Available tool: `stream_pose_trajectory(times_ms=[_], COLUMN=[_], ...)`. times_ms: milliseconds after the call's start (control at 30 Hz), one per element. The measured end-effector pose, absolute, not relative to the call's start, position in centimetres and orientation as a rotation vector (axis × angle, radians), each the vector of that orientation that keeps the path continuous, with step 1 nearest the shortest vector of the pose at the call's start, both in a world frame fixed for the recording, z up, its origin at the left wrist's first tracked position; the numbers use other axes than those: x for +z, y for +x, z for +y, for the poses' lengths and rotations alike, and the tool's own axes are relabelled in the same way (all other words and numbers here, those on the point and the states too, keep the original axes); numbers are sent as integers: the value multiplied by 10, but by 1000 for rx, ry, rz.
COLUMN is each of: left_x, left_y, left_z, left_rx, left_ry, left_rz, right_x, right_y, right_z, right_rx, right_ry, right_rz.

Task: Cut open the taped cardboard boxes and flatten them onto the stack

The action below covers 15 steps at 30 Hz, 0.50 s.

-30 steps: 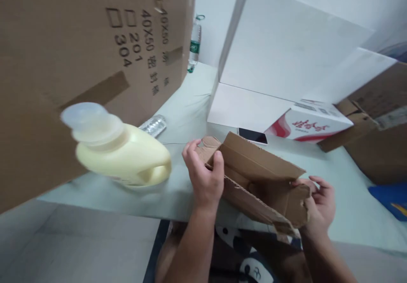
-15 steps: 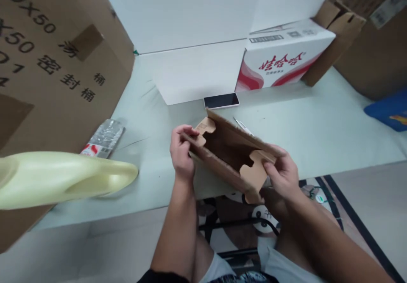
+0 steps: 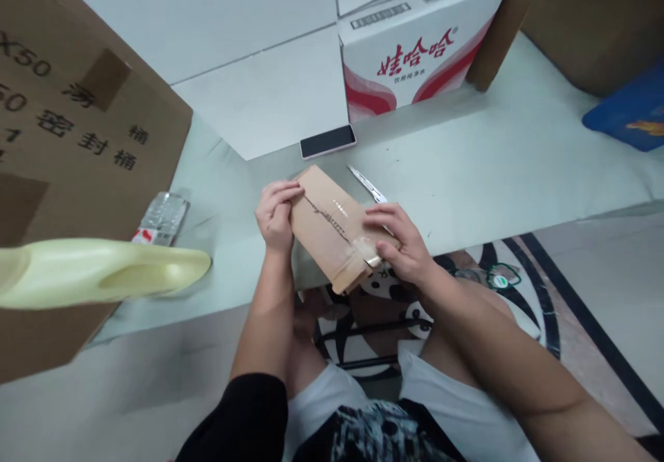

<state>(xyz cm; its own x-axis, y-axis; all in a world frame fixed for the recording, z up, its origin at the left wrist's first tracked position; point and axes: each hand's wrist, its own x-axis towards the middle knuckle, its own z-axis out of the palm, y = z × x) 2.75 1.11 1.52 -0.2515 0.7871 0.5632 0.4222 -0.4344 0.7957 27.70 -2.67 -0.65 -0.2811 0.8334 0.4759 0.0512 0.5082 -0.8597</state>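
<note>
A small brown cardboard box (image 3: 332, 223) lies closed on the near edge of the pale table (image 3: 492, 171), its taped seam facing up. My left hand (image 3: 276, 214) grips its far left end with the fingers curled over the edge. My right hand (image 3: 399, 241) presses on the near right end, fingers bent over the tape there. A pair of metal scissors (image 3: 367, 182) lies just behind the box. A phone (image 3: 328, 141) lies face up further back.
A pale yellow jug (image 3: 98, 272) lies at the left, before a large brown carton (image 3: 77, 144). A crushed plastic bottle (image 3: 160, 216) is beside it. A white-and-red carton (image 3: 415, 47), white boards (image 3: 218, 26) and a blue object (image 3: 630, 113) stand behind.
The small box was open with its flaps up; now its flaps are folded shut and both hands press on its top. The view has tipped further down.
</note>
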Motion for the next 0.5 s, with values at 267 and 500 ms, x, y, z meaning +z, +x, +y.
stream_pose_trajectory(times_ms=[267,500], left_x=[5,13], left_y=[21,30], left_z=[-4,9], left_rx=[1835,1857], left_ry=[1485,1072], left_rz=[1724,1814], right_x=[-21,-34], right_y=[308,331], right_z=[-12,-5], right_rx=[1284,1516], right_ry=[-1062,-989], right_rz=[-1651,-1616])
